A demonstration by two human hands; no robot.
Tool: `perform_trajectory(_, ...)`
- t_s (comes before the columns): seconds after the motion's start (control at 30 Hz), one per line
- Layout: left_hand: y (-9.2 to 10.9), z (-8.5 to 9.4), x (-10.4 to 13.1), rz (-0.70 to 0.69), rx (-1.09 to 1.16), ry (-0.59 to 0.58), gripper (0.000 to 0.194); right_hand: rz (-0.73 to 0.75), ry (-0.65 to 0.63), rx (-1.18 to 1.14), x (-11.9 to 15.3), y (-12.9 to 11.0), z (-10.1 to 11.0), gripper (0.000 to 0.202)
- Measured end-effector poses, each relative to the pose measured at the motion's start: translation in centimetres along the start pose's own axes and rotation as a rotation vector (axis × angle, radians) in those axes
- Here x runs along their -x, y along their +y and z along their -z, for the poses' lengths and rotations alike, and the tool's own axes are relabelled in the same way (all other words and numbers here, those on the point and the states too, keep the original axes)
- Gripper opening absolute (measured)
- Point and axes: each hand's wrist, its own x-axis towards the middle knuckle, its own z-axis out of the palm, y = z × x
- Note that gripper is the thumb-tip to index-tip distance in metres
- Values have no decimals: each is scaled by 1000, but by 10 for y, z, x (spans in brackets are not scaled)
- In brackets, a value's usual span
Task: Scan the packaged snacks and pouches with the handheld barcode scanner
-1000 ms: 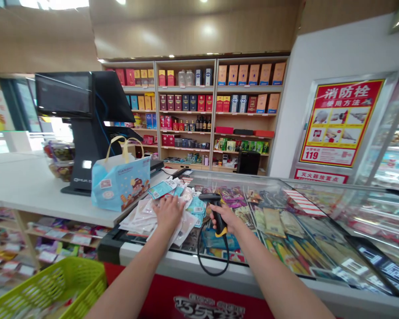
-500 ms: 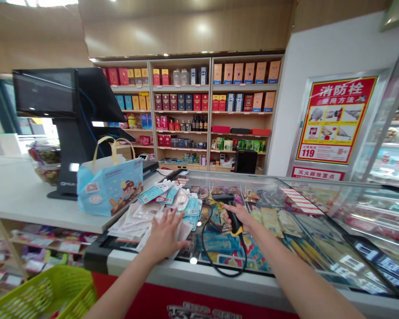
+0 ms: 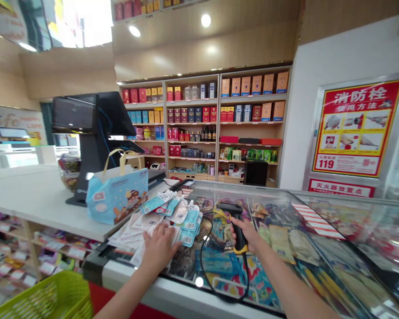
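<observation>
Several flat packets in clear and white wrapping (image 3: 138,228) lie on the glass top of a display freezer, with blue-labelled pouches (image 3: 189,223) heaped on and beside them. My left hand (image 3: 160,248) rests on the near side of this pile, its fingers spread and bent a little over the packets. In my right hand (image 3: 246,235) is a black and yellow barcode scanner (image 3: 240,237), gripped by its handle above the glass, its head towards the pouches. The scanner's cable loops down over the glass.
A light blue paper bag (image 3: 118,195) stands on the white counter (image 3: 53,212) at the left, before a black register screen (image 3: 75,113). A green basket (image 3: 49,297) is at the lower left. Behind are shelves of boxes (image 3: 193,106).
The head view has tilted up and turned slightly left. My left hand has drawn back a little over the packets with its fingers more bent. The right hand still holds the scanner.
</observation>
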Motion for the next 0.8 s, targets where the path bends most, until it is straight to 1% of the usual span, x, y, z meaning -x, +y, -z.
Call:
perform_trajectory(0.07, 1, 2, -6, -34, 43, 88, 38, 30, 10, -19, -5, 5, 0, 36)
perform_trajectory(0.13, 6, 8, -23, -78, 89, 122, 34, 45, 3, -28, -9, 9, -2, 40)
perform_trajectory(0.2, 16, 15, -49, -70, 107, 66, 29, 62, -7, -43, -10, 12, -3, 43)
perform_trajectory(0.27, 26, 19, -75, 20, 64, -18, 34, 87, -7, -62, -10, 12, -5, 45)
perform_trajectory(0.33, 32, 17, -95, 61, 0, -67, 39, 101, 5, -63, -9, 12, -5, 46)
perform_trajectory(0.37, 34, 15, -102, 44, -21, -84, 38, 104, 12, -54, -9, 11, -5, 45)
perform_trajectory(0.47, 31, 7, -112, -26, -32, -131, 21, 92, -2, -2, -11, 11, -4, 42)
perform_trajectory(0.53, 29, 6, -115, -6, -38, -144, 16, 94, -24, 11, -12, 11, -4, 42)
perform_trajectory(0.63, 35, 12, -119, 17, -50, -128, 20, 106, -23, 23, -12, 11, -6, 43)
perform_trajectory(0.73, 45, 17, -122, -30, -14, -155, 32, 91, -15, 51, -11, 12, -6, 45)
perform_trajectory(0.8, 46, 15, -124, -57, 19, -177, 38, 92, -5, 40, -10, 13, -6, 46)
